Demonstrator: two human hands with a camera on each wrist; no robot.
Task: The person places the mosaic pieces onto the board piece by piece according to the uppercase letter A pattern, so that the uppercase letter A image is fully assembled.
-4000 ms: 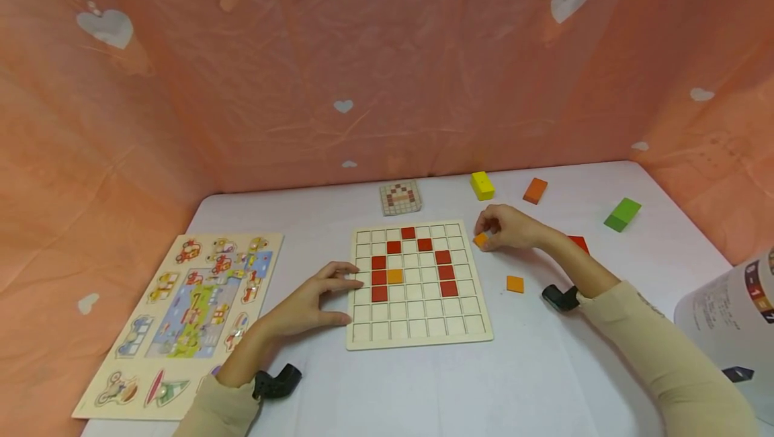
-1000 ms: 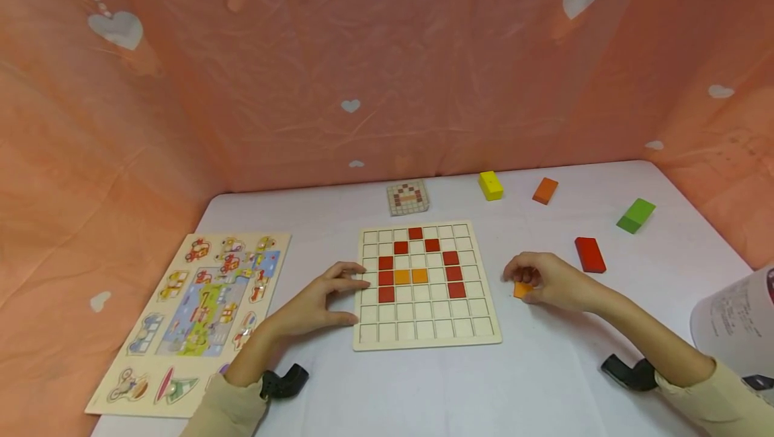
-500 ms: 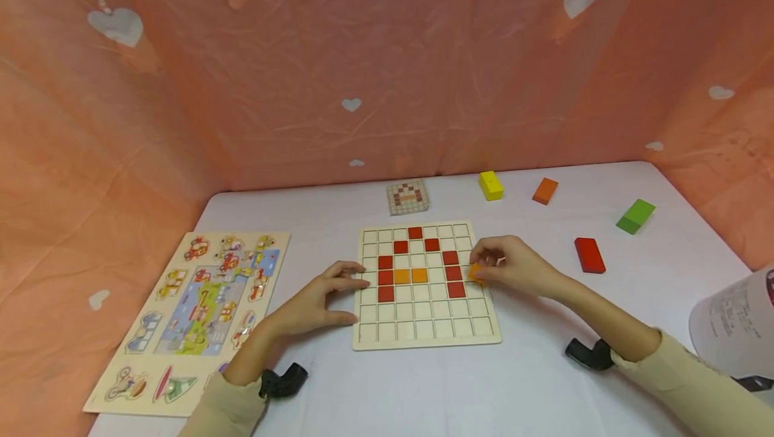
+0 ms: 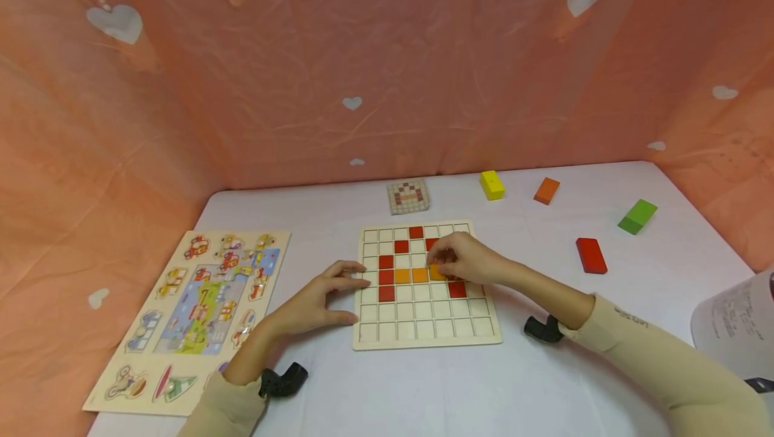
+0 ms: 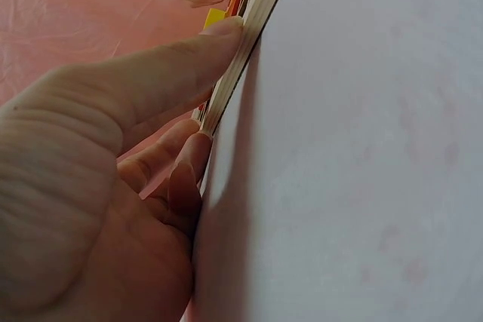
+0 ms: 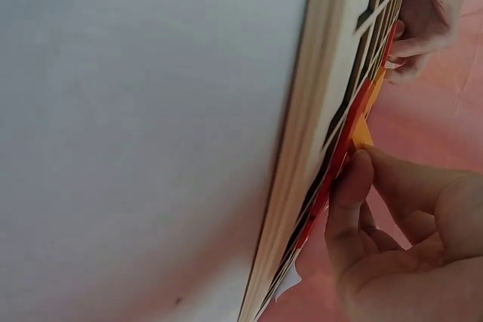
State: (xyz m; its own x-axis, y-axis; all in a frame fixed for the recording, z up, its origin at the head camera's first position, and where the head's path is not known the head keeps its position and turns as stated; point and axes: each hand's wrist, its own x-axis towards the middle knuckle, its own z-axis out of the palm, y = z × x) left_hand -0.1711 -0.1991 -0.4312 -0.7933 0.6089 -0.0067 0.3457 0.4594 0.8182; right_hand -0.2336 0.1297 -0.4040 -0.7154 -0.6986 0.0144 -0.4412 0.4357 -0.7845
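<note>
A wooden grid board (image 4: 423, 336) lies in the middle of the white table, with several red tiles and two orange tiles (image 4: 411, 275) set in its cells. My right hand (image 4: 462, 261) is over the board's middle row and pinches an orange tile (image 4: 437, 272) right beside those two. The right wrist view shows the same orange tile (image 6: 361, 135) held against the board (image 6: 332, 111) by my fingertips (image 6: 351, 179). My left hand (image 4: 320, 299) rests against the board's left edge, fingers spread. In the left wrist view its thumb (image 5: 173, 65) presses the board edge (image 5: 249, 28).
A picture puzzle board (image 4: 193, 309) lies at the left. Behind the grid are a small pattern card (image 4: 408, 196), a yellow block (image 4: 492, 185) and an orange block (image 4: 547, 190). A green block (image 4: 637, 216) and red block (image 4: 590, 255) lie right. White paper (image 4: 734, 319) stands at the right edge.
My right hand picked an orange tile off the table right of the board and carried it left over the board's middle row. The left hand has stayed put.
</note>
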